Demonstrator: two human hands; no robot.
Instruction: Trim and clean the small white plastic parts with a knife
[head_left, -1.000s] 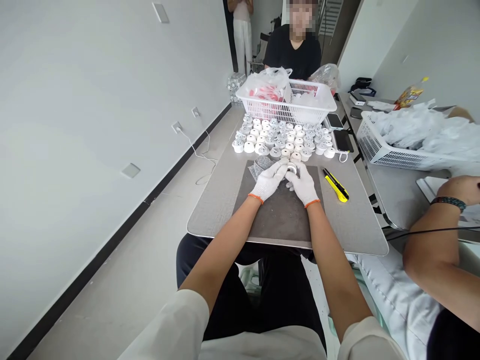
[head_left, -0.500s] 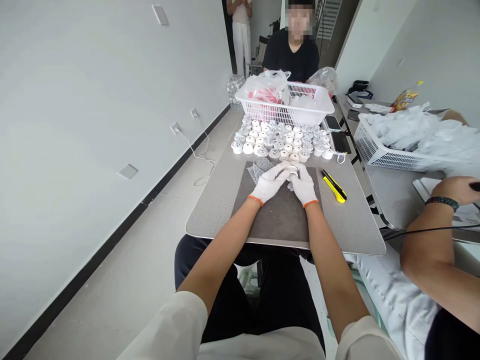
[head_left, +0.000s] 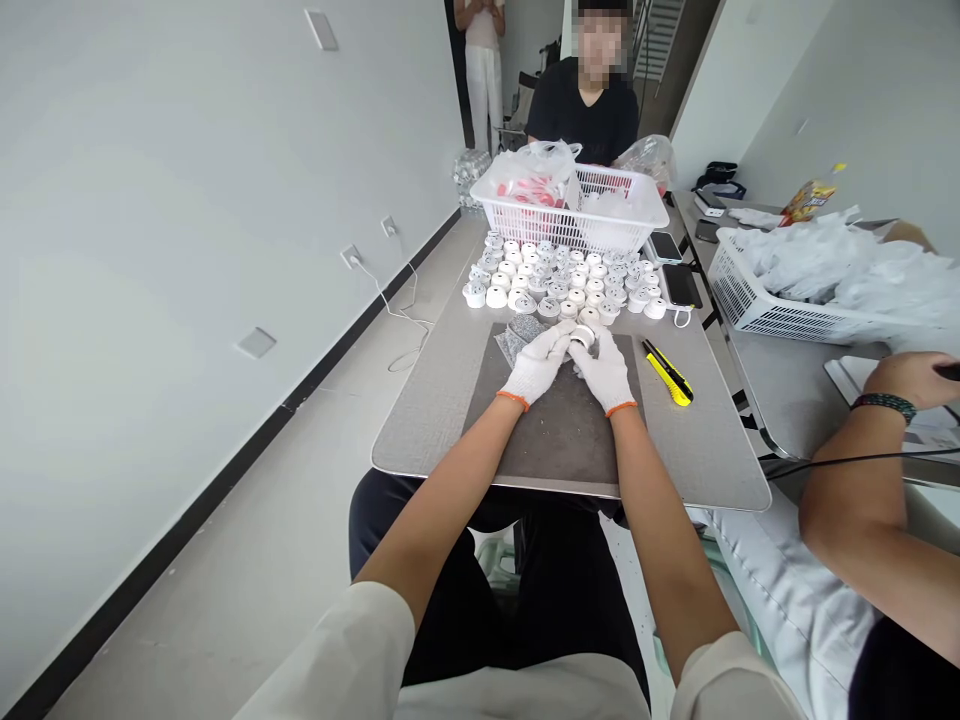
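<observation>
In white knitted gloves with orange cuffs, my left hand (head_left: 541, 364) and my right hand (head_left: 602, 368) meet above a dark mat (head_left: 555, 440). Between them they grip a small round white plastic part (head_left: 582, 338); the fingers cover much of it. A grey cloth (head_left: 517, 334) lies just beyond my left hand. Rows of similar white plastic parts (head_left: 551, 285) stand past my fingertips, several of them with notched tops. To the right of my right hand lies a yellow and black utility knife (head_left: 667, 372).
A white basket (head_left: 517, 222) holding plastic bags stands behind the rows. Two phones (head_left: 681, 285) lie at the table's right edge. On the neighbouring table is another basket (head_left: 765, 318) full of plastic bags. A co-worker's arm (head_left: 855, 470) is at right; another person sits opposite.
The white part has turned slightly in my fingers and shows more of its round face. My right fingers have shifted a little around it. Everything else looks the same.
</observation>
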